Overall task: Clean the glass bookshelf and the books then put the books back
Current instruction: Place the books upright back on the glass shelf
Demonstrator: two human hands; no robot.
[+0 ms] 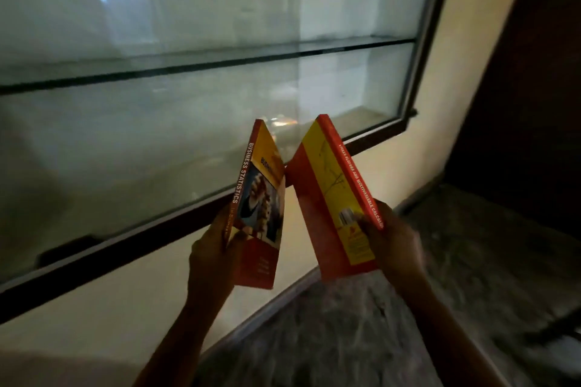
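Observation:
I hold two red and yellow books upright in front of the glass bookshelf (pixel 220 122). My left hand (pixel 213 258) grips the lower spine of the Business Statistics book (pixel 262 198), its front cover facing right. My right hand (pixel 393 242) grips the lower spine edge of the linear algebra book (pixel 333 198), its back cover facing left. The two books lean apart at the top and nearly touch at mid height. Behind the sliding glass, the glass shelf (pixel 220 63) and the cabinet floor look bare.
The cabinet has a dark wooden bottom frame (pixel 125 248) set in a cream wall (pixel 456 78). A dark wooden door (pixel 534 104) stands at the right. Grey mottled stone floor (pixel 408 324) lies below.

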